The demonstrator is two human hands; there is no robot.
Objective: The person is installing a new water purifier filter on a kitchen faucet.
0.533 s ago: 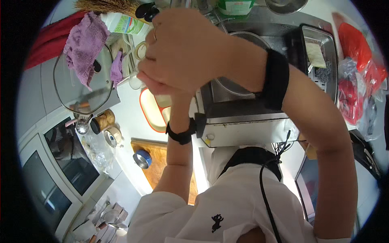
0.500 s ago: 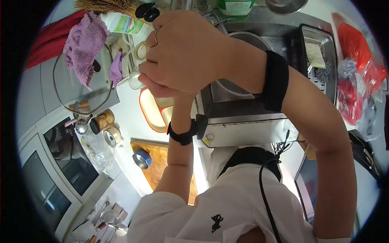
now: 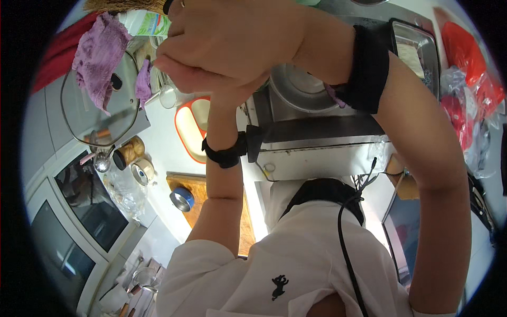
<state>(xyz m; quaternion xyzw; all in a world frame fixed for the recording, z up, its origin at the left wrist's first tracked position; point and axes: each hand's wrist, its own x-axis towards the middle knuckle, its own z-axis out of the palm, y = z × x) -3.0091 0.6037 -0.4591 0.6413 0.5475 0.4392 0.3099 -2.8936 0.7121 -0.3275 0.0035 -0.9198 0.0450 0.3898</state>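
Observation:
My right hand (image 3: 232, 37) lies over my left hand (image 3: 224, 92), its fingers curled; whatever is between them is hidden, and the left fingers are mostly covered. Both are raised near the sink (image 3: 369, 124). Below my right wrist is a round metal pan (image 3: 293, 92) in the sink. A white-and-green bottle (image 3: 137, 24), a straw brush (image 3: 121, 5) and purple cloths (image 3: 100, 63) are at the upper left. Just under my left hand is a cream, orange-rimmed divided tray (image 3: 185, 132).
A glass lid (image 3: 68, 111), jars (image 3: 129, 153) and a wooden board (image 3: 206, 185) with a blue-rimmed bowl (image 3: 181, 198) are on the left. A metal tray (image 3: 426, 42) and red plastic bags (image 3: 459, 47) are on the right. A window (image 3: 84, 190) is lower left.
Both hands, still together, have moved up and to the left in the picture, now covering more of the brush and black object. More of the pan shows below my right wrist.

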